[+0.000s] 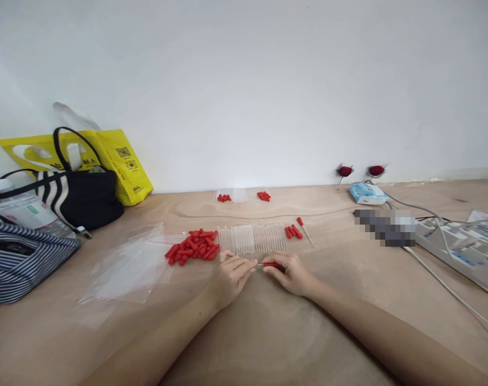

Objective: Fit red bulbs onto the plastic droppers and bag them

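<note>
Between my hands is a dropper, its clear glass tube pointing left and its red rubber bulb (271, 264) on the right. My left hand (233, 273) pinches the tube (260, 265). My right hand (290, 272) is closed around the red bulb. Just beyond my hands lies a row of clear glass tubes (254, 238) side by side. A heap of red rubber bulbs (193, 246) lies left of the row. To its right are a few loose red bulbs (293, 232) and a dropper (306, 232) with its bulb on.
Clear zip bags (125, 268) lie spread at the left. Filled bags (244, 195) rest by the wall. A yellow bag (127, 166), a black bag (93, 198) and a striped bag (30, 262) stand far left. A power strip (460, 252) with cables and a tissue pack (367, 193) are right.
</note>
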Available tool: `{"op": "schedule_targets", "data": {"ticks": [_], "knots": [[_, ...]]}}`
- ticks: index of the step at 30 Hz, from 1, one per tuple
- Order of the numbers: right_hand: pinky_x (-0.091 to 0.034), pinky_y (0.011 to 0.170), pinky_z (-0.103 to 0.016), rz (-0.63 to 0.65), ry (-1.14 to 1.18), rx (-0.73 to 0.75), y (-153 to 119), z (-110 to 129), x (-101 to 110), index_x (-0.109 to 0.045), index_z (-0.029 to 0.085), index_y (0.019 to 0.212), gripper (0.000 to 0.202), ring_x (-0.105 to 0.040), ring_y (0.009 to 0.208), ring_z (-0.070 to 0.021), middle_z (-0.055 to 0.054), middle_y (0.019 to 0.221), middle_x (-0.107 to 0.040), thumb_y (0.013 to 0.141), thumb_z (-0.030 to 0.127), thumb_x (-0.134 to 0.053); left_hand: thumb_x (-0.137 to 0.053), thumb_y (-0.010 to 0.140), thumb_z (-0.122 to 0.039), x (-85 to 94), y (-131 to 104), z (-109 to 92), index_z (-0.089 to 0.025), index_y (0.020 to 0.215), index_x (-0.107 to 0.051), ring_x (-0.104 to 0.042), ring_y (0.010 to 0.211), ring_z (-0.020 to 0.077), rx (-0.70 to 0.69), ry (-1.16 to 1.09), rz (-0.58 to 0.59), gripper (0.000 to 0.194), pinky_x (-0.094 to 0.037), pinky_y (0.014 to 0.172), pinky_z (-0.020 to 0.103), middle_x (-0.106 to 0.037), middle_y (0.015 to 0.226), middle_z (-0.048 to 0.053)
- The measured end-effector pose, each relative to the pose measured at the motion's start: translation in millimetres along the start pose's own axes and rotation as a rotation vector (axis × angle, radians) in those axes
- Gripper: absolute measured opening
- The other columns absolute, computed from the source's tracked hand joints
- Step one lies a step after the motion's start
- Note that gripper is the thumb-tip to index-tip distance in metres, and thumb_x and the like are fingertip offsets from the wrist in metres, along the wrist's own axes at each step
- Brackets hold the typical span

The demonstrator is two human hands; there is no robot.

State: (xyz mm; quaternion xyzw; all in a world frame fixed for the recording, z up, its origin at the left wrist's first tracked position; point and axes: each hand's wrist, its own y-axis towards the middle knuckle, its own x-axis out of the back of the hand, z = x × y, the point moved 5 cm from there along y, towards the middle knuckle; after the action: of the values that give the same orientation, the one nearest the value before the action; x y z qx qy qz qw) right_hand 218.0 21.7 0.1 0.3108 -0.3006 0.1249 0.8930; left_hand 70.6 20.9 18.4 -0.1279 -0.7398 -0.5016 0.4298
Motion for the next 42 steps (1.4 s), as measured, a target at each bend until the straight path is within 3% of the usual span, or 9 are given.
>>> {"op": "schedule_targets", "data": {"ticks": [8, 15, 21, 23, 26, 29, 31, 35, 42], "knots": [[-0.038, 0.073, -0.035, -0.096, -0.072, -0.078, -2.2, -13.6, 10.3, -0.063, 0.021, 0.081, 0.017, -0.054, 0.072, -0.0171, -0.005, 0.076, -0.065, 0.078, 0.036, -0.056, -0.049, 0.085, -0.021, 9.2, -2.5, 13.2, -0.021, 0.085, -0.061, -0.058, 0.060, 0.0115, 0.045, 0.004, -0.031, 0.012, -0.029, 0.076, 0.034, -0.069, 0.072, -0.002], [-0.044, 0.060, -0.027, -0.261, 0.612, -0.390, -1.0, -21.7, -1.9, -0.057, 0.019, 0.087, 0.035, -0.053, 0.061, -0.0120, -0.001, 0.072, -0.060, 0.064, 0.043, -0.067, -0.047, 0.085, -0.025, 7.3, 0.0, 13.6, -0.021, 0.082, -0.062, -0.056, 0.053, 0.0099, 0.223, -0.108, -0.055, 0.017, -0.030, 0.077, 0.034, -0.066, 0.062, -0.003], [-0.044, 0.067, -0.028, -0.310, 0.706, -0.397, 8.9, -10.6, -18.0, -0.058, 0.018, 0.084, 0.033, -0.055, 0.071, -0.0145, -0.003, 0.074, -0.061, 0.070, 0.048, -0.059, -0.049, 0.084, -0.026, -1.0, -0.9, 11.6, -0.022, 0.087, -0.062, -0.059, 0.057, 0.0098, 0.289, -0.206, -0.016, 0.014, -0.029, 0.082, 0.036, -0.068, 0.068, -0.004], [-0.044, 0.068, -0.029, -0.333, 0.660, -0.382, 16.0, -17.9, -4.9, -0.058, 0.018, 0.090, 0.036, -0.056, 0.072, -0.0153, -0.004, 0.076, -0.062, 0.071, 0.049, -0.056, -0.051, 0.082, -0.027, -0.4, -1.5, 12.7, -0.022, 0.093, -0.060, -0.061, 0.064, 0.0119, 0.292, -0.219, -0.028, 0.015, -0.029, 0.084, 0.037, -0.069, 0.074, -0.003], [-0.043, 0.064, -0.028, -0.388, 0.434, -0.412, 24.3, -45.4, 39.4, -0.059, 0.016, 0.099, 0.044, -0.056, 0.069, -0.0152, -0.003, 0.074, -0.062, 0.072, 0.050, -0.053, -0.055, 0.079, -0.027, 1.6, -1.9, 16.1, -0.020, 0.093, -0.060, -0.062, 0.072, 0.0148, 0.316, -0.211, -0.046, 0.017, -0.029, 0.084, 0.038, -0.069, 0.078, 0.000], [-0.039, 0.054, -0.025, -0.392, 0.065, -0.571, 22.5, -81.2, 87.6, -0.064, 0.013, 0.093, 0.042, -0.054, 0.058, -0.0142, -0.002, 0.061, -0.060, 0.072, 0.047, -0.053, -0.054, 0.078, -0.025, 0.2, -1.2, 18.7, -0.020, 0.089, -0.061, -0.062, 0.072, 0.0154, 0.347, -0.186, -0.009, 0.013, -0.029, 0.084, 0.039, -0.069, 0.077, 0.000], [-0.036, 0.052, -0.024, -0.342, -0.164, -0.686, 17.2, -99.1, 106.5, -0.066, 0.013, 0.089, 0.038, -0.056, 0.057, -0.0154, -0.003, 0.061, -0.062, 0.069, 0.044, -0.056, -0.053, 0.078, -0.024, -1.6, -0.6, 19.2, -0.021, 0.087, -0.061, -0.062, 0.071, 0.0152, 0.351, -0.176, 0.018, 0.013, -0.029, 0.084, 0.040, -0.069, 0.076, 0.000], [-0.034, 0.052, -0.023, -0.288, -0.448, -0.794, 8.9, -111.6, 111.4, -0.069, 0.018, 0.085, 0.028, -0.060, 0.065, -0.0178, -0.005, 0.070, -0.067, 0.068, 0.038, -0.057, -0.053, 0.078, -0.024, -4.0, -0.9, 18.9, -0.022, 0.086, -0.061, -0.062, 0.070, 0.0147, 0.339, -0.160, 0.038, 0.012, -0.028, 0.084, 0.040, -0.069, 0.076, -0.001], [-0.032, 0.051, -0.023, -0.253, -0.544, -0.816, 8.6, -112.6, 98.3, -0.070, 0.021, 0.077, 0.028, -0.060, 0.064, -0.0184, -0.007, 0.069, -0.068, 0.068, 0.043, -0.057, -0.052, 0.078, -0.023, -3.6, -1.9, 17.9, -0.021, 0.082, -0.061, -0.061, 0.069, 0.0135, 0.317, -0.150, 0.038, 0.010, -0.028, 0.084, 0.039, -0.068, 0.074, -0.002]]}}
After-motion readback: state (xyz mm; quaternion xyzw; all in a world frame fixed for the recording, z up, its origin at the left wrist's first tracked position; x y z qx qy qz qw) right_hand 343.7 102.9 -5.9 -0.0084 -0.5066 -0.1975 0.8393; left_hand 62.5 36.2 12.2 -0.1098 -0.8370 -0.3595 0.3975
